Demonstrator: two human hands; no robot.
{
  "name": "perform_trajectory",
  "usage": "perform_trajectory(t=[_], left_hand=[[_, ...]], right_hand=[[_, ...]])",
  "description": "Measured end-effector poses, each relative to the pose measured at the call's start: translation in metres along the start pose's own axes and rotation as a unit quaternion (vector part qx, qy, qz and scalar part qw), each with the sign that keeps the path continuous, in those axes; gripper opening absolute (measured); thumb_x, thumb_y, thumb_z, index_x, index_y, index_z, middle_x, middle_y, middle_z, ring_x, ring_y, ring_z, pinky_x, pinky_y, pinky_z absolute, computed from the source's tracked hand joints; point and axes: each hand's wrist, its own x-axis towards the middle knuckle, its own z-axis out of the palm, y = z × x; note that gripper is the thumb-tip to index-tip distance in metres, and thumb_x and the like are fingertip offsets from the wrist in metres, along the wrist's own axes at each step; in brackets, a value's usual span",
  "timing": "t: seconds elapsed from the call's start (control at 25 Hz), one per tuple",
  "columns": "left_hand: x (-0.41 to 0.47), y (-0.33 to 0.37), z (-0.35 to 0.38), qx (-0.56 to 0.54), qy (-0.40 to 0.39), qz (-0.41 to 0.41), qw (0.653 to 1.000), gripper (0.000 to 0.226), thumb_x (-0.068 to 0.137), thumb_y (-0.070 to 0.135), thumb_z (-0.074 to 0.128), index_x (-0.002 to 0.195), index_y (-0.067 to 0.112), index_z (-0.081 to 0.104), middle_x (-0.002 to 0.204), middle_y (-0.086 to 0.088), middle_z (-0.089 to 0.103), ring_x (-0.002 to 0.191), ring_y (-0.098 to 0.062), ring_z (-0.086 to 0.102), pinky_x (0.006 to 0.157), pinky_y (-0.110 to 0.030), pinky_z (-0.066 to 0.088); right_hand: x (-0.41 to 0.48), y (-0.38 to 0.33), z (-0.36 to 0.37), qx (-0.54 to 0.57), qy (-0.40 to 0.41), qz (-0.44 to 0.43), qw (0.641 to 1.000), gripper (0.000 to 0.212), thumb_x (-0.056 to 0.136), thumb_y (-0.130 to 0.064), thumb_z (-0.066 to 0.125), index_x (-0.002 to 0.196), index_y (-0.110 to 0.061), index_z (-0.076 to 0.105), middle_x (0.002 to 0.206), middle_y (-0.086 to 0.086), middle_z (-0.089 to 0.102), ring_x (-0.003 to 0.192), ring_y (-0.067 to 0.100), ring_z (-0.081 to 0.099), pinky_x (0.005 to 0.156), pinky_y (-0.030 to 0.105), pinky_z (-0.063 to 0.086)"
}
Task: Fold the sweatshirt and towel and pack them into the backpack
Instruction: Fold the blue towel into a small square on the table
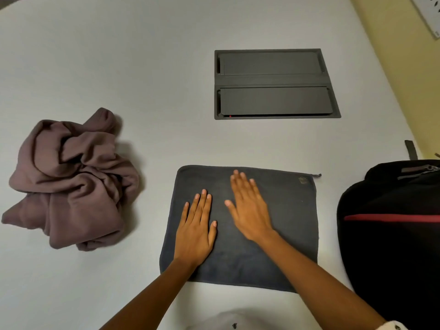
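Left hand (195, 234) and right hand (250, 211) rest flat on the grey towel (289, 225).

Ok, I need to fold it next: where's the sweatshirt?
In the head view, the sweatshirt lies crumpled at the left of the table, apart from the towel to its right.

Your towel (285, 222) lies flat and smooth, a dark grey rectangle with a small loop at its far right corner. Left of the towel, well apart, your sweatshirt (71, 186) sits in a crumpled mauve heap. Right of the towel, near it, lies your backpack (392, 246), black with a red stripe.
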Motion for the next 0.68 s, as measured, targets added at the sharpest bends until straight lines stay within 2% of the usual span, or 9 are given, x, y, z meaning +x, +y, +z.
perform_trajectory(t=[0.16, 0.28, 0.36, 0.52, 0.6, 0.68], left_hand=[[0.0, 0.001, -0.001, -0.001, -0.003, -0.004, 1.0, 0.062, 0.098, 0.04, 0.027, 0.153, 0.013, 0.014, 0.16, -0.002, 0.01, 0.148, -0.015, 0.006, 0.119, -0.039, 0.009], [-0.001, 0.0, 0.0, 0.0, -0.004, -0.004, 1.0, 0.062, 0.098, 0.04, 0.026, 0.153, 0.013, 0.015, 0.16, -0.002, 0.01, 0.148, -0.015, 0.006, 0.119, -0.039, 0.009], [-0.001, 0.0, -0.001, 0.001, -0.005, -0.001, 1.0, 0.062, 0.098, 0.04, 0.026, 0.152, 0.014, 0.015, 0.16, -0.001, 0.011, 0.148, -0.015, 0.007, 0.119, -0.039, 0.01], [-0.002, -0.001, -0.001, -0.005, 0.002, 0.002, 1.0, 0.062, 0.098, 0.041, 0.026, 0.153, 0.014, 0.015, 0.16, 0.0, 0.011, 0.148, -0.015, 0.007, 0.119, -0.038, 0.009], [-0.004, -0.003, -0.001, -0.003, 0.005, 0.006, 1.0, 0.062, 0.098, 0.042, 0.025, 0.153, 0.015, 0.014, 0.16, 0.001, 0.01, 0.148, -0.014, 0.006, 0.12, -0.037, 0.008], [-0.006, -0.009, -0.003, -0.006, 0.0, 0.02, 1.0, 0.061, 0.099, 0.042, 0.023, 0.153, 0.016, 0.014, 0.16, 0.002, 0.01, 0.147, -0.013, 0.007, 0.12, -0.035, 0.006]], right_hand=[[-0.022, 0.081, -0.012, -0.022, 0.024, 0.138, 0.99, 0.071, 0.098, -0.049, 0.014, 0.152, -0.003, 0.013, 0.16, 0.011, 0.008, 0.148, 0.024, 0.007, 0.12, 0.039, 0.006], [-0.038, 0.102, -0.022, 0.003, 0.032, 0.216, 0.976, 0.075, 0.097, -0.051, 0.009, 0.151, -0.001, 0.009, 0.159, 0.013, 0.003, 0.148, 0.026, 0.006, 0.12, 0.044, 0.01], [-0.049, 0.081, -0.025, 0.022, 0.037, 0.189, 0.981, 0.076, 0.097, -0.052, 0.014, 0.15, 0.002, 0.011, 0.158, 0.015, 0.003, 0.148, 0.029, 0.006, 0.12, 0.044, 0.009], [-0.102, 0.009, -0.007, 0.005, -0.01, -0.023, 1.0, 0.07, 0.101, -0.051, 0.017, 0.151, -0.003, 0.018, 0.16, 0.011, 0.011, 0.148, 0.023, 0.009, 0.117, 0.039, 0.014], [-0.121, 0.016, -0.004, 0.004, 0.003, -0.025, 1.0, 0.069, 0.101, -0.052, 0.02, 0.151, -0.005, 0.019, 0.16, 0.008, 0.014, 0.148, 0.021, 0.012, 0.117, 0.038, 0.017], [-0.132, 0.038, -0.005, -0.002, 0.021, 0.029, 0.999, 0.07, 0.1, -0.052, 0.024, 0.151, -0.005, 0.019, 0.16, 0.008, 0.015, 0.148, 0.021, 0.013, 0.117, 0.038, 0.018]])
